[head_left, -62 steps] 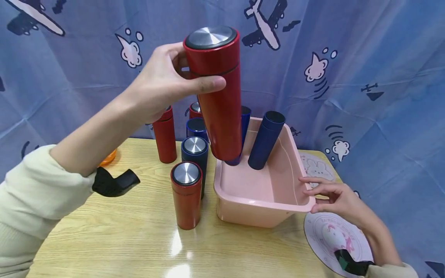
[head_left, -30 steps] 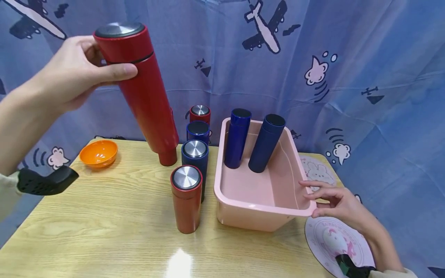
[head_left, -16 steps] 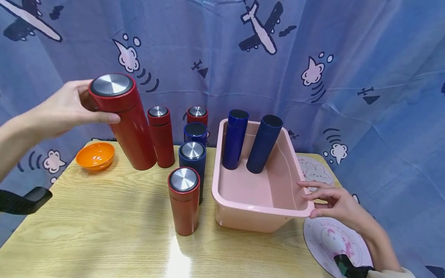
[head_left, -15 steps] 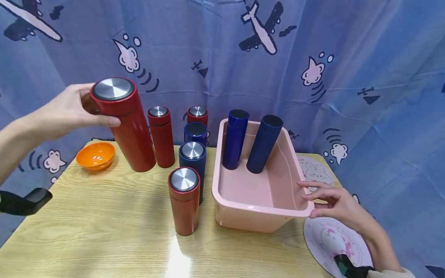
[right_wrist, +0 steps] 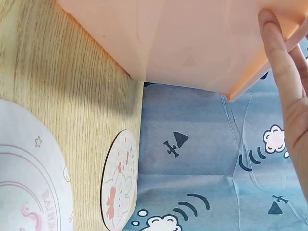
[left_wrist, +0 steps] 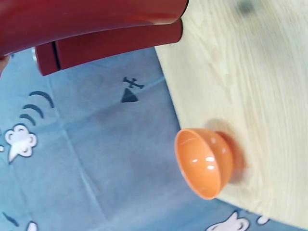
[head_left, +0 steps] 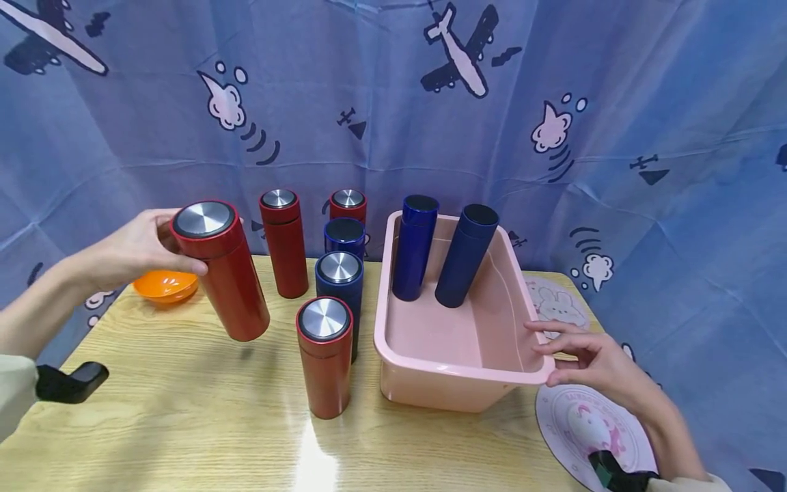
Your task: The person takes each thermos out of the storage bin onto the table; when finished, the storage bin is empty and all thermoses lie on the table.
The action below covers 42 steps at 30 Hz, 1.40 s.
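Note:
My left hand (head_left: 138,247) grips a red thermos (head_left: 230,290) near its silver-topped lid, thumb across the front. The thermos leans slightly, its base just over the table at the left with a shadow beneath. In the left wrist view this thermos (left_wrist: 91,21) fills the top edge. My right hand (head_left: 596,359) pinches the rim of a pink plastic tub (head_left: 458,372) at its right front corner. Inside the tub, a bright blue thermos (head_left: 415,249) and a dark blue thermos (head_left: 467,256) stand tilted against the back wall.
Left of the tub stand a copper-red thermos (head_left: 326,376), a navy thermos (head_left: 347,294), a blue bottle (head_left: 344,236) and a red thermos (head_left: 348,205), with another red thermos (head_left: 285,249) farther left. An orange bowl (head_left: 164,287) sits behind my left hand. Round mats (head_left: 590,437) lie at the right.
My left hand has carried the red thermos left from beside the tub, then lowered it toward the table. The right hand keeps its hold on the tub rim.

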Available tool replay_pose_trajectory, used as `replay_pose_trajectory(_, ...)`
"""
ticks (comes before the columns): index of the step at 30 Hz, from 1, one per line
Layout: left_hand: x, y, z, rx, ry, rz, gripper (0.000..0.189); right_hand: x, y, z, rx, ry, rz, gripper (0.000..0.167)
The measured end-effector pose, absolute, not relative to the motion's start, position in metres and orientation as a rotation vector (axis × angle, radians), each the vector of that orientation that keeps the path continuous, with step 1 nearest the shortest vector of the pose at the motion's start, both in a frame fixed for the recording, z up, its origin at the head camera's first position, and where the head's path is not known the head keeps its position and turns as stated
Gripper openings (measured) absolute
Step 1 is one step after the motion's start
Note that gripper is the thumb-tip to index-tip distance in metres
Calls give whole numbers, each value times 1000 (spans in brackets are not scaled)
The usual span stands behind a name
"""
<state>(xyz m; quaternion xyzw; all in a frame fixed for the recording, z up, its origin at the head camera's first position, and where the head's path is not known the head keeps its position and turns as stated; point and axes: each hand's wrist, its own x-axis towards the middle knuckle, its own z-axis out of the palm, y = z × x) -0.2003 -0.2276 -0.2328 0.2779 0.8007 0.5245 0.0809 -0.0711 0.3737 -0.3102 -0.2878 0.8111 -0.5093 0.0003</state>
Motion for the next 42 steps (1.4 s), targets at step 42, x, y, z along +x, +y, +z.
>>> replay_pose_trajectory(42,-268,-188,-288,773,2134,1644,41,-68,373,-309,-782,2550,-1610,38)
